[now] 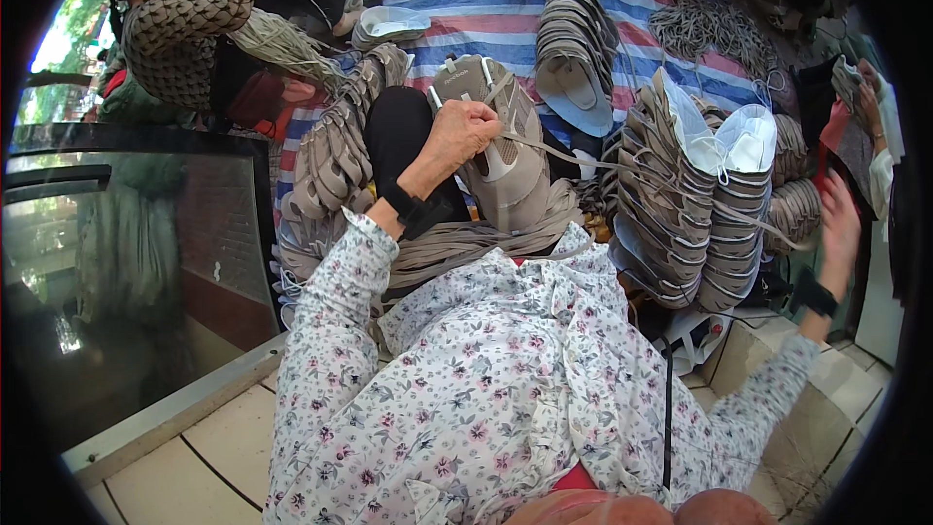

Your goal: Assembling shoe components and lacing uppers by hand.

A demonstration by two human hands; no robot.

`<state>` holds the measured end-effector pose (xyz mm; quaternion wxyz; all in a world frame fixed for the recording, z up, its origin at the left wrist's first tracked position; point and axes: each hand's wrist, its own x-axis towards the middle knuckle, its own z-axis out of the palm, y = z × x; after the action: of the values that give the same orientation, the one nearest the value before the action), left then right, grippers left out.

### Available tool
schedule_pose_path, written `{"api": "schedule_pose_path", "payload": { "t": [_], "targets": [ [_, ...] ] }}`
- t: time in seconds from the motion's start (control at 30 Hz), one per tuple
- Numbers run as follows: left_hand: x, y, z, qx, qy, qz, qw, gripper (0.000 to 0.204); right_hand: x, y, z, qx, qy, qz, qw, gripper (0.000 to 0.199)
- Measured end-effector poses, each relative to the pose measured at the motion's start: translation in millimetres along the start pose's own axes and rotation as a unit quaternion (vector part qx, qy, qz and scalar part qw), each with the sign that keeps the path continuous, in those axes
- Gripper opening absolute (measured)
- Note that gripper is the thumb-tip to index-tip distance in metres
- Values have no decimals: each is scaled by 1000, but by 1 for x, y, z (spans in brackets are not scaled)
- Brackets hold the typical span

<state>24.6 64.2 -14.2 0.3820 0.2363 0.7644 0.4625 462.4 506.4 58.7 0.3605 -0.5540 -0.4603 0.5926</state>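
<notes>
A beige-grey shoe upper (517, 175) with a mesh panel lies across my lap, its tongue end away from me. My left hand (457, 144) is closed over its lacing area, pinching a flat beige shoelace (549, 148). From there the lace stretches to the right, past the stacked uppers, toward my right hand (840, 228). That hand is far out to the right and smeared a little by motion; the lace end appears to be between its thumb and fingers. A bundle of loose beige laces (447, 248) lies over my lap below the upper.
Tall stacks of nested uppers (666, 204) stand at my right, more uppers (335, 146) at my left. Further stacks (573, 58) and a lace heap (719, 29) lie on a striped sheet (457, 15). A glass-topped cabinet (146, 253) stands left; another person (190, 34) sits beyond it.
</notes>
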Motion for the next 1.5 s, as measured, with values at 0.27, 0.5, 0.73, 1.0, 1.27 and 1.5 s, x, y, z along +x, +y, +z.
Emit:
{"api": "schedule_pose_path", "payload": {
  "t": [0.27, 0.5, 0.73, 1.0, 1.27, 1.5],
  "targets": [
    [3, -16, 37, -78, 78, 62, 992, 30, -159, 125, 291, -37, -531, 6, 846, 41],
    [-5, -8, 41, -76, 73, 40, 994, 35, -163, 160, 326, -22, -518, 38, 854, 14],
    [-4, -10, 43, -65, 69, 47, 994, 36, -172, 165, 330, -69, -507, 26, 859, 4],
    [-2, -12, 47, -64, 58, 78, 993, 36, -176, 156, 342, -180, -477, -55, 859, 8],
    [-1, -12, 50, -14, 78, 94, 992, 28, -196, 164, 353, -287, -373, -359, 806, 12],
    [-5, -9, 52, -10, 82, 106, 991, 35, -191, 153, 336, -107, -436, 0, 894, 8]
  ]
}}
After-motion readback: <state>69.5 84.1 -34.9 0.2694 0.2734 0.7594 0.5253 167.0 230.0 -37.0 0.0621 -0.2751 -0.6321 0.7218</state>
